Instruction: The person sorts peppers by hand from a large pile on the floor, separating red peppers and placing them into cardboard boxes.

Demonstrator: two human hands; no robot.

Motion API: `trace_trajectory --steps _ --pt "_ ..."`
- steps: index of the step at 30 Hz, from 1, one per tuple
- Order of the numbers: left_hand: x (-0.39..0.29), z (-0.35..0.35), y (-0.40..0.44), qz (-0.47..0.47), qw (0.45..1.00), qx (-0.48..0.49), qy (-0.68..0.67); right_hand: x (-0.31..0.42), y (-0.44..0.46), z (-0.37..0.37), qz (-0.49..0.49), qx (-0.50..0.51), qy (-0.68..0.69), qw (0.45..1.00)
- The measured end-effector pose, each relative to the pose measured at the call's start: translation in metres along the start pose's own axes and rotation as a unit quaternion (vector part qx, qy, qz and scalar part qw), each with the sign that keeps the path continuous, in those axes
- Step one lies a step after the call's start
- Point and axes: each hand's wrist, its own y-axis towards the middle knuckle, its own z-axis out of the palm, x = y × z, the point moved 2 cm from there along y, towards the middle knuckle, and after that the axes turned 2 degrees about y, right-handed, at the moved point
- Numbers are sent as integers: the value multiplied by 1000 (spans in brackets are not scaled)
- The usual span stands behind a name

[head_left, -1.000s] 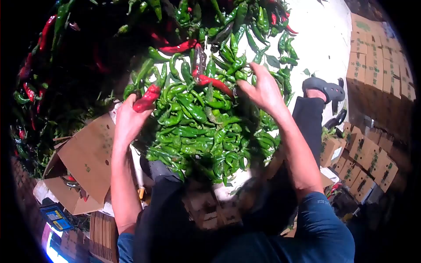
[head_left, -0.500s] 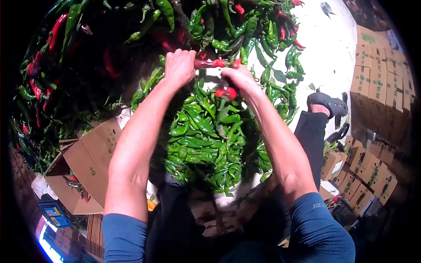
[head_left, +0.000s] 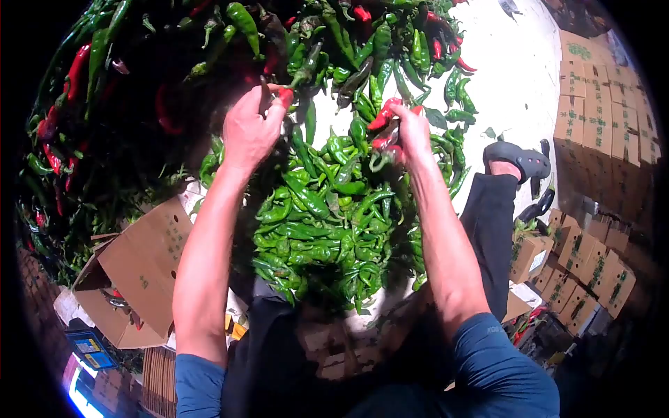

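Observation:
Green peppers [head_left: 313, 233] lie heaped on the white sheet [head_left: 505, 83] between my legs. My left hand [head_left: 252, 132], over the upper left of this heap, is closed on red and dark peppers [head_left: 284, 96], whose number I cannot tell. To the right of the heap's top, my right hand [head_left: 412, 136] is closed around several red peppers [head_left: 385, 115], with one curved green stem hanging below. A larger mixed pile [head_left: 244, 28] of green, red and dark peppers stretches across the top and left.
An open cardboard box [head_left: 146, 268] with a few red peppers inside stands at lower left, above stacked flat cardboard [head_left: 160, 383]. Stacked cartons [head_left: 603, 111] rise at the right, and more boxes [head_left: 592, 265] sit below them. My shoe [head_left: 517, 161] rests on the sheet's right side.
The long red peppers on top of the heap have been picked up. My hands came together above it, then moved apart, and my right hand now holds several red peppers.

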Motion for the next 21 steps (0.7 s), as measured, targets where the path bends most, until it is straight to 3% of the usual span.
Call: trace_trajectory --steps 1,4,7,11,15,18,21 --pt "-6 -2 -2 -65 996 21 -52 27 -19 7 2 -21 -54 998" --pt "11 3 1 -119 978 129 -111 35 12 -14 -25 -67 -117 991" --pt "39 15 -5 -180 957 206 -100 36 23 -17 45 -12 -229 972" --pt "35 31 -18 -147 971 188 16 38 48 -3 -45 -46 -530 846" --pt "14 61 -20 -62 948 243 195 13 76 -12 0 5 -384 923" --pt "10 66 -14 -75 938 253 227 20 51 -18 7 8 -217 976" --pt "15 65 -10 -107 929 277 222 27 43 -17 2 23 -127 992"
